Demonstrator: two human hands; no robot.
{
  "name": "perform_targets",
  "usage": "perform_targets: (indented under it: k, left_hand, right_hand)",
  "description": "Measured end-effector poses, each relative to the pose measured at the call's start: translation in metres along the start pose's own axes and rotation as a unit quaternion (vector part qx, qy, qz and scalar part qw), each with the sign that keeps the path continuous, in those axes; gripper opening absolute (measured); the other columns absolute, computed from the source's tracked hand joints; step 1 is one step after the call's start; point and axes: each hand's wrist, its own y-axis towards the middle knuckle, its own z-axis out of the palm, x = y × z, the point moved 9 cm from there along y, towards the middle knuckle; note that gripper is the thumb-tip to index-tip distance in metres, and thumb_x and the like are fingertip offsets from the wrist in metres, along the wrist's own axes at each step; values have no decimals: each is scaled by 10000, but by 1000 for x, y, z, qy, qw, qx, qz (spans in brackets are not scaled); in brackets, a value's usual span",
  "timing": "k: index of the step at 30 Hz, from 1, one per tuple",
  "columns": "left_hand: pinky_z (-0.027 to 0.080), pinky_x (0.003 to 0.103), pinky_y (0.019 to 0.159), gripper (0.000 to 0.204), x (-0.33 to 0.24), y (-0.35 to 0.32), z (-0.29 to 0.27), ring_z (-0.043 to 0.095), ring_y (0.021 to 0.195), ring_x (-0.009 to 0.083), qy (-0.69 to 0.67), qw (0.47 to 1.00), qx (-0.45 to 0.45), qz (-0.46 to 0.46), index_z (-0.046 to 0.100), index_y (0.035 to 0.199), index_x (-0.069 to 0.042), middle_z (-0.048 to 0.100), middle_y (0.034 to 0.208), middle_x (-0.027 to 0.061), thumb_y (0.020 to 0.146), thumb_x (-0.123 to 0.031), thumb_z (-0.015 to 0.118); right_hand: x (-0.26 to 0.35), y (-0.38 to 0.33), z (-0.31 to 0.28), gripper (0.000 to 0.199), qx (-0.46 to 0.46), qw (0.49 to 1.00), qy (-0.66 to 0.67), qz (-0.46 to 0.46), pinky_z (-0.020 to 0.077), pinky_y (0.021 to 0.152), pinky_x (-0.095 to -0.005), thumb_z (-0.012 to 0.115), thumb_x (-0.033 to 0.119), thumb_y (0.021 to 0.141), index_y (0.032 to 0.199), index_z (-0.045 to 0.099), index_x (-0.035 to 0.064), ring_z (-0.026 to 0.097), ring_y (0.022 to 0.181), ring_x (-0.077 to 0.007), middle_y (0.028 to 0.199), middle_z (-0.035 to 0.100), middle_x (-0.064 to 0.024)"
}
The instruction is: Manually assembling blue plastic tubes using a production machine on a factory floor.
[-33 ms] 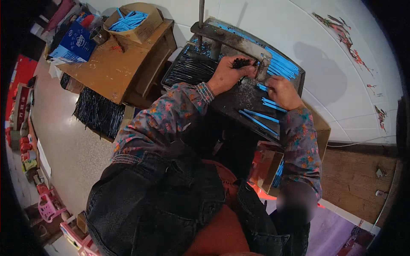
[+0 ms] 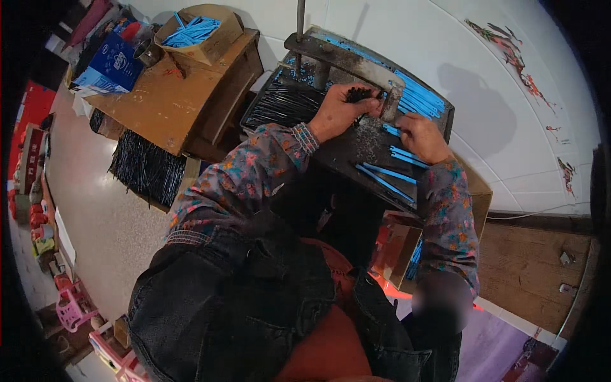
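Observation:
My left hand [image 2: 340, 114] is closed round a bundle of thin black strips [image 2: 358, 95], whose cut ends stick up between thumb and fingers. Right beside its fingertips stands the worn metal head [image 2: 393, 102] of a small bench press. On the other side of that head, my right hand [image 2: 423, 137] is curled in a pinch; whatever its fingertips hold is hidden. A short end of a blue strip [image 2: 391, 130] shows at its fingers, and I cannot tell whether it is gripped. More blue strips [image 2: 385, 178] lie on the dark work table [image 2: 350, 159] nearer to me.
Long black strips [image 2: 286, 102] lie left of my left hand; blue strips [image 2: 417, 95] are piled behind the press. An upright metal rod [image 2: 300, 25] rises at the back. On the left, a wooden table [image 2: 146, 99] bears a carton [image 2: 232, 35] of blue pieces. Black strips [image 2: 149, 169] fill a box below.

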Motion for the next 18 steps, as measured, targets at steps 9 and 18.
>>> perform_targets:
  k: [9, 18]
  left_hand:
    - [481, 230, 715, 204, -1, -3, -12, 578, 751, 114, 83, 996, -8, 13, 639, 999, -9, 656, 890, 59, 796, -19, 657]
    - [469, 256, 643, 140, 8, 6, 1, 534, 665, 104, 30, 999, -16, 35, 641, 891, 4, 638, 764, 22, 752, -15, 642]
  right_hand:
    - [-12, 12, 8, 162, 60, 997, 43, 21, 463, 685, -392, 622, 170, 681, 762, 594, 33, 568, 748, -311, 812, 606, -133]
    - [-1, -4, -1, 91, 31, 985, 164, 52, 368, 543, -287, 544, 22, 711, 801, 543, 11, 383, 557, -161, 628, 467, -38]
